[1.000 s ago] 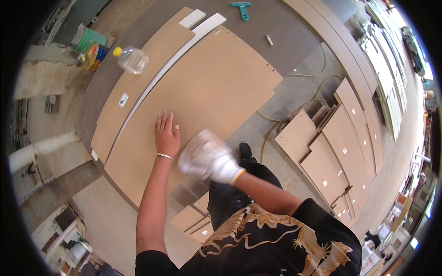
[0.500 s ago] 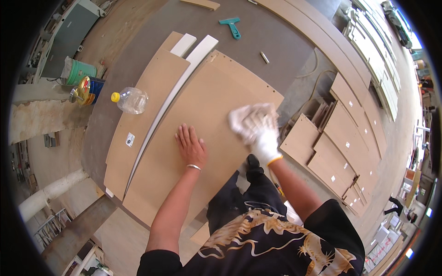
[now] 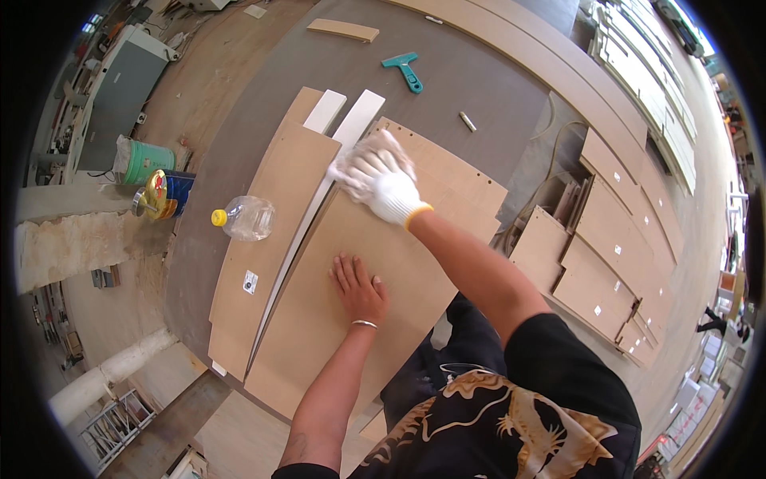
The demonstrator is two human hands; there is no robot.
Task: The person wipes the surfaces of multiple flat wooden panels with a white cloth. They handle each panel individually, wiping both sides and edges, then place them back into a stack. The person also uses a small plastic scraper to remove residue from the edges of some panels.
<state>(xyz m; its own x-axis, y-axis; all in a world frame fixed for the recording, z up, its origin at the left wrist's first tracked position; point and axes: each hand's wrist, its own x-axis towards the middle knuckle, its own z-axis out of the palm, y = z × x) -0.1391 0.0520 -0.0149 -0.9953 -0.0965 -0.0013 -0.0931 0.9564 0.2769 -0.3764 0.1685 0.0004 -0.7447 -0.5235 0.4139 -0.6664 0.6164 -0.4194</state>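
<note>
A large light-brown board (image 3: 431,255) lies flat before me, with small holes along its far edge. My left hand (image 3: 361,294), bare and with a bracelet at the wrist, rests flat on it, fingers spread. In a white glove, my right hand (image 3: 389,190) presses a pale cloth (image 3: 381,150) onto the board's far left corner. The cloth bunches out past the fingers, over the board's left edge. Beside that edge runs a white strip (image 3: 359,116). Further left, a clear plastic bottle (image 3: 251,218) with a yellow cap lies on its side on another brown board (image 3: 275,180).
On the grey-brown table (image 3: 319,64) lie a teal scraper (image 3: 405,72), a short pen-like stick (image 3: 467,121) and a small wood offcut (image 3: 343,30). Stacked brown panels (image 3: 594,255) stand at right. A green bucket (image 3: 146,162) and a blue-yellow can (image 3: 171,194) are at left.
My right hand has swept the cloth leftward and away across the board, from its right side to the far left corner. My left hand stays flat on the board. The view has shifted slightly.
</note>
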